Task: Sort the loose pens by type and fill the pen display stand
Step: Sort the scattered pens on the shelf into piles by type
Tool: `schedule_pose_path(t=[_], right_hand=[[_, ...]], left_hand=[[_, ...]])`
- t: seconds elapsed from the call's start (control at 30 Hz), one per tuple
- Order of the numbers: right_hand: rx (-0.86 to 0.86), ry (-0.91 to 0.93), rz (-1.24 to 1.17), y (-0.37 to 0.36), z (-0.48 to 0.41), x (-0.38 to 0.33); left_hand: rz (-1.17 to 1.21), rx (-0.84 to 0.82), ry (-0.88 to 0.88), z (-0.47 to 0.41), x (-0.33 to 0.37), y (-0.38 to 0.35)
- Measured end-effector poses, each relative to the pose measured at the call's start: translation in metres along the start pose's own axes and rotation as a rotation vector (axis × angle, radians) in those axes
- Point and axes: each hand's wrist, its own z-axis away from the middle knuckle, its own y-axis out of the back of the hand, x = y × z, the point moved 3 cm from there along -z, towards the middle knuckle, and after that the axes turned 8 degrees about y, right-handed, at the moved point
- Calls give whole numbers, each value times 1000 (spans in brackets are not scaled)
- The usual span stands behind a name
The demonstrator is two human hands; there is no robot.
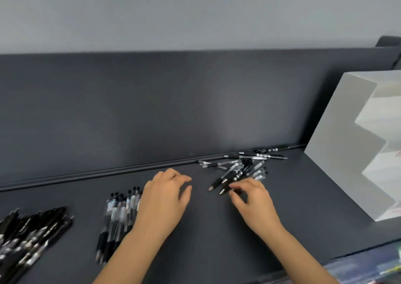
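Observation:
A loose heap of black and clear pens [243, 166] lies on the dark desk against the back panel. My right hand [253, 203] is at the heap's near edge, its thumb and fingers pinching the barrel of a black-grip pen [224, 190] whose tip points left. My left hand [167, 199] hovers palm down with relaxed fingers and holds nothing. Under its wrist lies a sorted row of clear-barrel pens [117, 216]. A second sorted pile of black pens [28, 238] lies at the far left. The white stepped pen display stand [347, 145] is at the right.
The dark desk surface [212, 236] ends at a raised back panel [173, 110] with a ledge along its foot. The desk's front edge runs at the lower right, with blurred coloured items [368, 270] below it.

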Motion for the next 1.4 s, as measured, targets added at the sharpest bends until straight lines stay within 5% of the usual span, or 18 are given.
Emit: schedule_pose_path(t=[0.33,0.8,1.0,1.4], right_hand=[[-11,-13,166,34,-28,54],[-208,163,293,17,-58,68],[-258,169,340,16,-60,71],[-170,276,297,14,-66,49]], left_hand=[[0,-261,-53,-34,59,-61],[-56,-404,-15,-50,65,-92],[13,-369,62,-49,61,-92],[128,-22,339,-32,-13,-5]])
